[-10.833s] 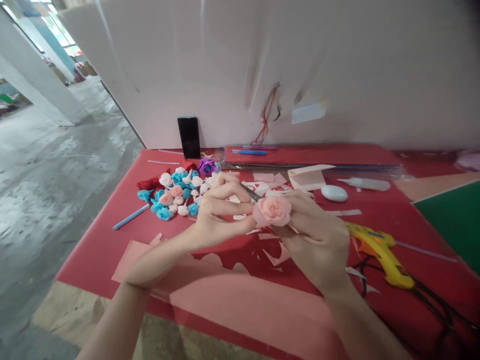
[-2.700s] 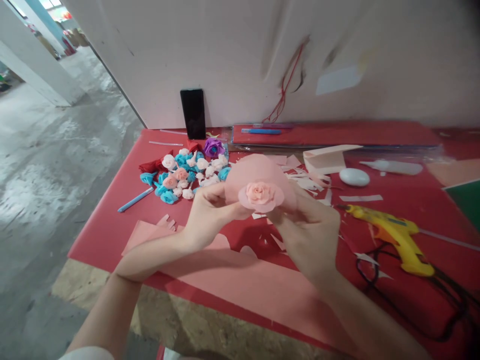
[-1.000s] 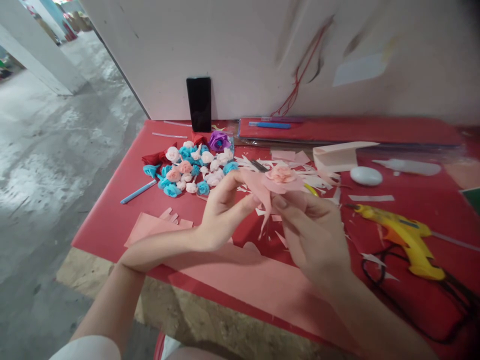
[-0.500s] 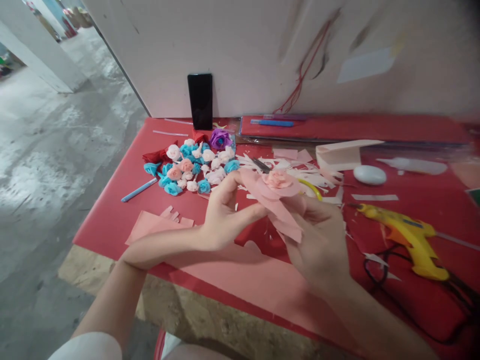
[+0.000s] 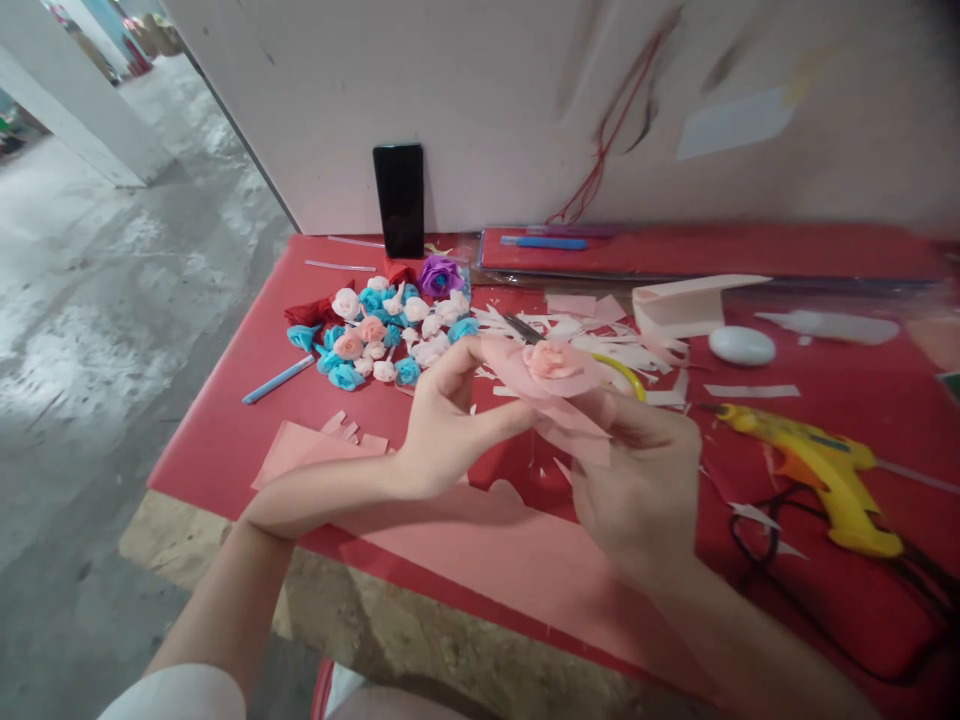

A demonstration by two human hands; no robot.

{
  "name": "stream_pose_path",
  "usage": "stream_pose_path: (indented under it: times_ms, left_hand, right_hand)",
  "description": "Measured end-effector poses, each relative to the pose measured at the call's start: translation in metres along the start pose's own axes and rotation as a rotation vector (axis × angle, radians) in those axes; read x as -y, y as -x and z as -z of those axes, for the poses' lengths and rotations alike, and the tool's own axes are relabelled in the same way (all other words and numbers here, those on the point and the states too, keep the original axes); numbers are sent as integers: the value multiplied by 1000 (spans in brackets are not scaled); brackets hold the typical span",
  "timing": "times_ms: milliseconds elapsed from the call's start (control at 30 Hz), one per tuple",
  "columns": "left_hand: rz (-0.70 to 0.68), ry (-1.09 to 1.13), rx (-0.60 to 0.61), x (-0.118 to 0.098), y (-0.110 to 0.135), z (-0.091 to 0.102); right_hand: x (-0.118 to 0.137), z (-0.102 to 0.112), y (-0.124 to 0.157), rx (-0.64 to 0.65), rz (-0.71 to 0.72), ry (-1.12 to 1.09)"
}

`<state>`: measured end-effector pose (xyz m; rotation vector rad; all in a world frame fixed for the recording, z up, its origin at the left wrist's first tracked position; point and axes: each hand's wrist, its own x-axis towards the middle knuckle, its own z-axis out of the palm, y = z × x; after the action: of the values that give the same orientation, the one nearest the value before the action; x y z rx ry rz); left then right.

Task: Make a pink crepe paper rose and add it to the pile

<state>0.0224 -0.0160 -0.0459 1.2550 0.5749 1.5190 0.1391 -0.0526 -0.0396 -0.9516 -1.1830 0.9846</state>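
A pink paper flower (image 5: pixel 551 362) with a curled centre and wide outer petals is held up over the red table (image 5: pixel 225 430). My left hand (image 5: pixel 457 430) pinches its left petal edge between thumb and fingers. My right hand (image 5: pixel 637 480) is closed around its underside, and some of those fingers are hidden by the paper. Behind the flower lie scissors with a yellow handle (image 5: pixel 626 372), partly covered, among white paper strips (image 5: pixel 495 325). Beneath my hands a long pink paper sheet (image 5: pixel 465 540) stretches along the table's near edge.
Several small blue, white and pink paper flowers (image 5: pixel 373 330) lie left of centre, beside a purple one (image 5: pixel 441 277). A black phone (image 5: pixel 400 200) leans on the wall. At right are a yellow glue gun (image 5: pixel 817 470) with its cord and a white egg-shaped object (image 5: pixel 741 346).
The pink flower has tilted slightly in my hands, and its lower petal has swung up a little. My right hand has turned slightly; my left keeps its pinch.
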Motion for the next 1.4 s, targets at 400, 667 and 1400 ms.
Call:
stream_pose_path:
  times_ms: [400,667,1400]
  left_hand:
    - [161,-68,12,-8,-6,2]
    - [96,-117,8,-7,-6,5]
    - [-30,-94,-4,-4,-1,4]
  right_hand:
    - [3,-2,-1,-130,401,441]
    - [6,-3,-3,-112,518,513]
    - [22,-3,1,25,415,521]
